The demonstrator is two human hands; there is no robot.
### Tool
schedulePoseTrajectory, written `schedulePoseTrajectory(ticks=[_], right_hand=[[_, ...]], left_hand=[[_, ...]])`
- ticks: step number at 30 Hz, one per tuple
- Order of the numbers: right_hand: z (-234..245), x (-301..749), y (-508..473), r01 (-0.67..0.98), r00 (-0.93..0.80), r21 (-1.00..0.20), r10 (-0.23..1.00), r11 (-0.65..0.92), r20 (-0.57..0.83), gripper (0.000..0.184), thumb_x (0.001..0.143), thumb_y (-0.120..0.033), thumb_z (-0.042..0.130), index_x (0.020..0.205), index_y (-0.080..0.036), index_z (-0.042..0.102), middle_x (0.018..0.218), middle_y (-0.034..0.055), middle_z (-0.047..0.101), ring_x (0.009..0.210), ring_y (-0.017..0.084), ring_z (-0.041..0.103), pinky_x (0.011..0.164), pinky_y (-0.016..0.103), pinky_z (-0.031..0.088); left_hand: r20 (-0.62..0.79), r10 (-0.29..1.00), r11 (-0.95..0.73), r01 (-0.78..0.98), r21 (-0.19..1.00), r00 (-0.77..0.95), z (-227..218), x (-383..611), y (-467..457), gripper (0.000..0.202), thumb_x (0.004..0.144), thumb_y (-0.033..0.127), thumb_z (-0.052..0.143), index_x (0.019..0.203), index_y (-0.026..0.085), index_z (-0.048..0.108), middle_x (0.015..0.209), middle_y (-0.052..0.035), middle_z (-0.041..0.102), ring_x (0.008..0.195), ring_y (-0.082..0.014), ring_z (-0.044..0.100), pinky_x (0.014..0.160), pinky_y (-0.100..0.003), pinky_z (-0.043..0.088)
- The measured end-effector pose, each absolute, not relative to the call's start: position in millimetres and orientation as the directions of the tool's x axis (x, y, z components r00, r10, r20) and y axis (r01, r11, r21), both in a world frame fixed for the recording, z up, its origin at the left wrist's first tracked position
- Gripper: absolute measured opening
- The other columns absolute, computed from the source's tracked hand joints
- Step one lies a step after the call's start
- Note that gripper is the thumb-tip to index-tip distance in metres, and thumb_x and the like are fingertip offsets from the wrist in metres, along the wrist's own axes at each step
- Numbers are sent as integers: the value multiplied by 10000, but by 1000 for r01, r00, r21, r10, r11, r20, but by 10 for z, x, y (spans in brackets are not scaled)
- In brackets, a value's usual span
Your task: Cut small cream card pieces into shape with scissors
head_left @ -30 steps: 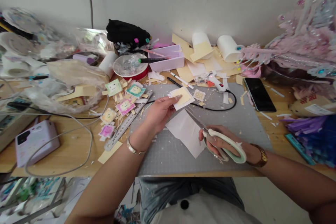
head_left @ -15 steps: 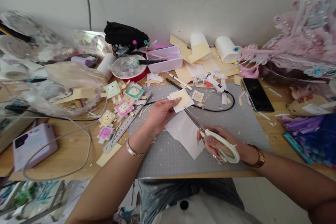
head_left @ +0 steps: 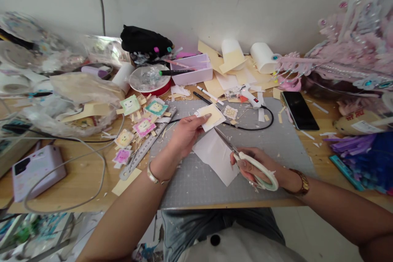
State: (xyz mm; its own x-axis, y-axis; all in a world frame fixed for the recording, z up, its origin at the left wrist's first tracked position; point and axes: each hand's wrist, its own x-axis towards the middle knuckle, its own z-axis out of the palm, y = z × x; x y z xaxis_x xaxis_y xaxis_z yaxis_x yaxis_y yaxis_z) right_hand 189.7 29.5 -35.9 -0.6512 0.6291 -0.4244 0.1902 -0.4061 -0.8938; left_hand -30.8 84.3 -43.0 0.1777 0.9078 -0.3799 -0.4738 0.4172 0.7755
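Note:
My left hand (head_left: 188, 131) pinches a small square of white paper with a cream square (head_left: 215, 116) on top, thumb above. In my right hand (head_left: 253, 166) is a pair of white-handled scissors (head_left: 260, 172), the blades pointing up and left to the lower edge of the square. Whether the blade tips touch the paper is hard to tell. Below both hands, a loose sheet of white paper (head_left: 215, 157) lies on the grey cutting mat (head_left: 190, 186). Left of my left hand lie several coloured squares with drawn faces, among them a pink one (head_left: 143, 127).
A metal ruler (head_left: 143, 151) lies beside the face squares. Behind the hands are a glue gun (head_left: 251, 97) with a black cable, pens and a lilac box (head_left: 196, 74). A phone (head_left: 300, 110) lies right, near pink beaded decorations (head_left: 346, 45). Paper scraps litter the table.
The square in my left hand is tilted slightly differently, its cream face turned a little. The scissors stay almost where they were. The whole view has shifted slightly.

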Motion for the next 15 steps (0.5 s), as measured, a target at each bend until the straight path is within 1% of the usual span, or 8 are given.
schedulePoseTrajectory(ticks=[4, 7, 10, 15], right_hand=[[-383, 1938, 282, 170, -669, -913, 637, -372, -384, 478, 816, -631, 598, 915, -171, 509, 509, -70, 491, 373, 57, 410, 357, 161, 406], [-451, 1966, 265, 122, -687, -909, 626, -400, -368, 486, 825, -638, 583, 950, -175, 508, 539, -57, 527, 393, 68, 461, 375, 168, 437], [-482, 1962, 258, 145, -673, -889, 615, -435, -410, 474, 821, -629, 591, 933, -176, 511, 538, -56, 531, 382, 72, 475, 368, 173, 448], [-407, 1910, 264, 183, -635, -868, 618, -462, -463, 447, 801, -609, 625, 866, -184, 503, 508, -70, 508, 350, 63, 449, 341, 167, 434]], left_hand=[[-366, 922, 377, -507, 775, 126, -421, -316, 860, 166, 690, 253, 797, 701, 124, 695, 751, -52, 699, 646, -118, 608, 621, -235, 484], [-365, 920, 383, -510, 770, 141, -417, -316, 857, 170, 694, 254, 795, 713, 115, 699, 740, -54, 694, 631, -112, 601, 607, -231, 479], [-375, 912, 406, -507, 761, 167, -404, -308, 842, 176, 688, 253, 798, 715, 108, 703, 691, -43, 680, 594, -108, 590, 599, -233, 482], [-363, 905, 426, -485, 764, 223, -403, -296, 828, 197, 694, 275, 792, 764, 105, 722, 719, -63, 705, 653, -147, 635, 663, -263, 513]])
